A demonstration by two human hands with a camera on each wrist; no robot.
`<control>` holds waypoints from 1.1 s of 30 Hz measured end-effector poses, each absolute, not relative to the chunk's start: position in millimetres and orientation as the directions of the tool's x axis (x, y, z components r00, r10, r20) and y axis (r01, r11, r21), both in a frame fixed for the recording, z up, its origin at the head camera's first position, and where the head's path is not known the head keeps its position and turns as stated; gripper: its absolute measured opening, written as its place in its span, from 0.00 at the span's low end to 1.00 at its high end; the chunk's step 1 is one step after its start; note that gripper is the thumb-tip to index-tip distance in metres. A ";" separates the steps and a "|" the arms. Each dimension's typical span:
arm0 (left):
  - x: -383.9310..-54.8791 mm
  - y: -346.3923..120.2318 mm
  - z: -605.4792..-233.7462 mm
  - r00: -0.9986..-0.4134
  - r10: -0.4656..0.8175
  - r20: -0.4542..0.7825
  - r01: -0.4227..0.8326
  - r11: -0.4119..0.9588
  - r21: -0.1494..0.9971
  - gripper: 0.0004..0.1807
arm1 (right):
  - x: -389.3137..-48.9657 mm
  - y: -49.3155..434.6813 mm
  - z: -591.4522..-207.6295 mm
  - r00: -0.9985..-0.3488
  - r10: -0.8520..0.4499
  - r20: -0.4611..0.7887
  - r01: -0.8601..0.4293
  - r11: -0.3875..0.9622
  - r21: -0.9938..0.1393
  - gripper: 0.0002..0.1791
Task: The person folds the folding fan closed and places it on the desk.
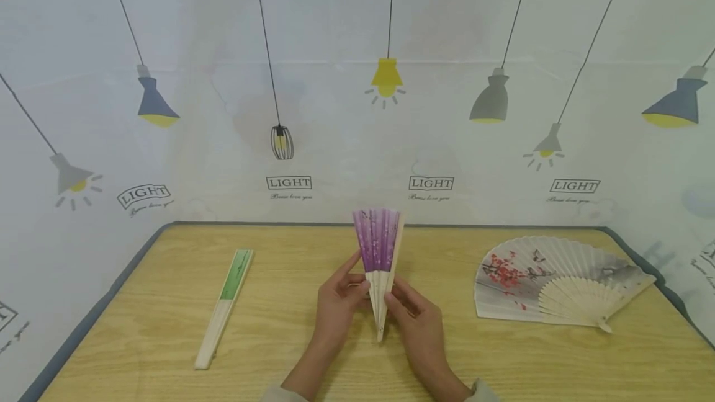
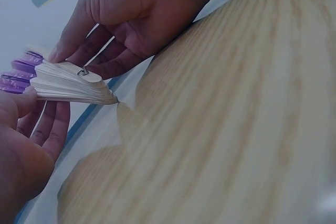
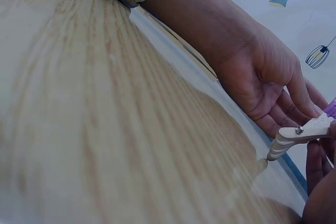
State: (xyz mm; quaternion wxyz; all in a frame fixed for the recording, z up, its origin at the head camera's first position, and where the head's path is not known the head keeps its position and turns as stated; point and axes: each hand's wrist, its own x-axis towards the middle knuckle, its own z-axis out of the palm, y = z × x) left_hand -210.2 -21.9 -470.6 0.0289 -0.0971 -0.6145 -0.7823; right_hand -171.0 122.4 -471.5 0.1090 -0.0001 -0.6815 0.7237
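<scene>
A partly spread purple folding fan [image 1: 378, 241] with pale ribs stands pivot end down between both hands at the middle of the table. My left hand [image 1: 337, 299] pinches its left edge, thumb on the ribs. On the other edge, the right hand [image 1: 419, 321] grips the outer rib between thumb and fingers. The left wrist view shows the metal pivot pin on the fan's pale ribs [image 2: 68, 80], with the ribs stacked close together there. A closed green folding fan [image 1: 225, 309] lies to the left. An open white folding fan [image 1: 514, 278] with red blossoms lies to the right.
The wooden table [image 1: 279, 327] has a dark edge along its back and sides. Behind it hangs a pale backdrop [image 1: 335, 110] printed with lamps and lettering.
</scene>
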 end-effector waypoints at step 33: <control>-209.3 -22.0 -470.1 -0.978 0.096 0.184 0.154 -0.261 0.953 0.29 | -168.7 123.2 -468.9 -0.968 0.151 0.201 -0.201 0.012 -0.979 0.22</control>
